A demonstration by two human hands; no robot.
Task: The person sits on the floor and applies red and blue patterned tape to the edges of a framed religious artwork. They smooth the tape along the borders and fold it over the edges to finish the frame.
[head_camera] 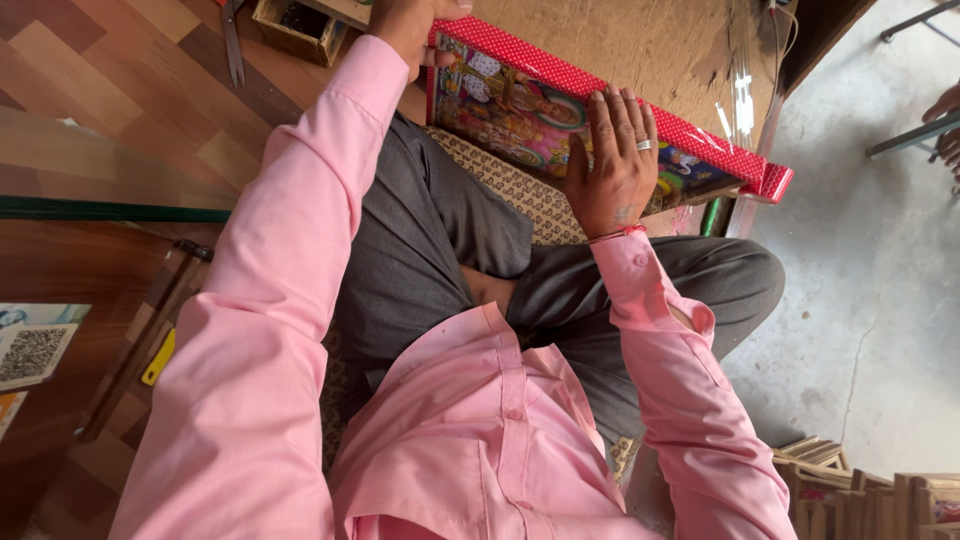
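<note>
Seen from the head camera, a framed picture (560,115) with a red dotted border lies across the person's lap, its long side slanting from upper left down to the right. The right hand (612,165) rests flat on the glass face, fingers spread and slightly apart, a ring on one finger and a red thread at the wrist; it presses on the picture rather than gripping it. The left hand (410,25) is at the frame's upper left corner, its thumb on the red edge; the top of the view cuts the fingers off, so I cannot tell how tightly it closes.

The pink shirt sleeves (290,270) and grey trousers (440,240) fill the middle and hide the frame's lower edge. Beyond the frame lies a brown board (640,40) with a clear plastic strip (745,100) on it. To the left are a small wooden box (298,25), scissors (233,40), a glass-edged table (100,210) and a wooden-handled tool (140,340). Small wooden frames (860,495) are stacked at the lower right on the concrete floor (880,280).
</note>
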